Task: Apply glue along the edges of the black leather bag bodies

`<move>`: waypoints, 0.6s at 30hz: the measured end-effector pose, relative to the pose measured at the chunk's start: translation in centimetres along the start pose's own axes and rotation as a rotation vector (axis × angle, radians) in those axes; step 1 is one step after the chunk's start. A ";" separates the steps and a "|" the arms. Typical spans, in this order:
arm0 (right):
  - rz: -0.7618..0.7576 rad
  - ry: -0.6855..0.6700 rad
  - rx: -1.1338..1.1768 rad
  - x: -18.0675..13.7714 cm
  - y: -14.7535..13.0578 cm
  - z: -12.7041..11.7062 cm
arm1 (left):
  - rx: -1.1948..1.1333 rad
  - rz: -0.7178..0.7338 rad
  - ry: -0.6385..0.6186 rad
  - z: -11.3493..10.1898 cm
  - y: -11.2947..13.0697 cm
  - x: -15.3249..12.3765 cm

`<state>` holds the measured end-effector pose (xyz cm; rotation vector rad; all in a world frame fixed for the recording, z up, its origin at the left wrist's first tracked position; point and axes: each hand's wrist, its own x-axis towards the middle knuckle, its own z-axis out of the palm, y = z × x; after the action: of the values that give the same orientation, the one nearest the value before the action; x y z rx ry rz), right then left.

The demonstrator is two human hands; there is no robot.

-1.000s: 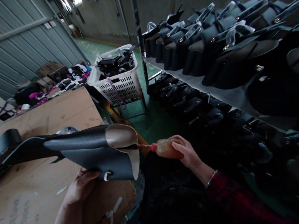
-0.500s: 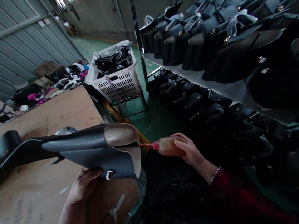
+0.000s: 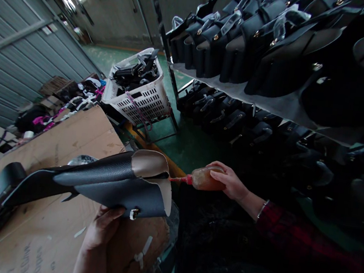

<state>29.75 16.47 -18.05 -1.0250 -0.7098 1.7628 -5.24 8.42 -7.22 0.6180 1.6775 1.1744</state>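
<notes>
My left hand (image 3: 103,226) grips the lower edge of an unfinished black leather bag (image 3: 110,185), thumb and fingers closed on it. The bag's pale lining shows at its open end, and a small metal clasp sits near my fingers. In my right hand (image 3: 227,181) is a squeeze bottle (image 3: 206,178) of amber liquid, my fingers wrapped round its base. Its thin red nozzle points left, and the tip is at the gap in the bag's open end. Whether the tip touches the leather, I cannot tell.
Cardboard (image 3: 79,138) covers the work table, with scraps and a clear plastic item on it. Beyond stands a white basket (image 3: 148,102) of black pieces on a metal stand. A rack (image 3: 215,76) loaded with black bags fills the right. Piled materials (image 3: 70,102) line the left wall.
The bag has shifted very slightly to the right. The bottle's nozzle stays at its open end, with my right hand almost still. The view has turned a little.
</notes>
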 end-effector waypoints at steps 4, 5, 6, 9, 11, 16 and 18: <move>0.009 0.013 0.046 -0.5 -0.1 -0.2 | 0.016 0.022 -0.030 -0.2 -0.3 0.1; 0.009 0.007 0.063 -0.5 -0.2 -0.1 | 0.012 0.020 -0.031 -0.2 -0.4 0.1; 0.008 -0.004 0.071 -0.5 -0.3 0.1 | 0.007 0.015 -0.028 -0.3 -0.4 0.1; -0.022 -0.044 0.017 -0.1 -0.3 0.6 | 0.003 0.009 -0.012 -0.4 -0.5 0.2; -0.043 -0.044 -0.025 0.1 -0.2 0.8 | 0.010 0.003 -0.019 -0.5 -0.5 0.2; -0.053 0.055 0.054 0.3 -0.1 0.7 | 0.032 0.011 -0.037 -1.0 -0.6 0.4; -0.043 0.068 0.084 0.2 -0.3 0.7 | 0.046 0.030 -0.049 -1.1 -0.8 0.4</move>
<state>29.21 16.77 -17.53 -1.0009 -0.6059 1.6986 -6.38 7.99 -8.01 0.6979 1.6629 1.1356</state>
